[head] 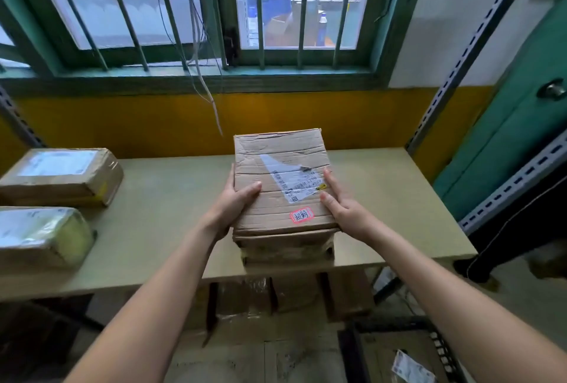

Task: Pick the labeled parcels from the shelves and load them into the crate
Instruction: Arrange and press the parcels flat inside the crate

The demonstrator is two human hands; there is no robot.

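Right now you have both hands on a worn cardboard parcel (279, 168), held upright at the front edge of the pale shelf board (171, 198). Whether its base rests on the board or hangs just clear of it cannot be told.

Your left hand (236, 198) clasps the parcel's left side, thumb laid across the top face and fingers (232, 174) wrapped down the edge. Your right hand (340, 204) grips the right side the same way, thumb pressed on top just below the white shipping label (297, 183). A small pink sticker (302, 215) with handwriting sits near the front of the top face, between your two thumbs.

Two more parcels lie at the left end of the same board, well apart from the one you hold: a taped brown parcel (61, 175) farther back, and a plastic-wrapped parcel (40, 235) nearer you. More boxes (245, 296) stand on the level below. A barred green window (184, 14) fills the wall behind.
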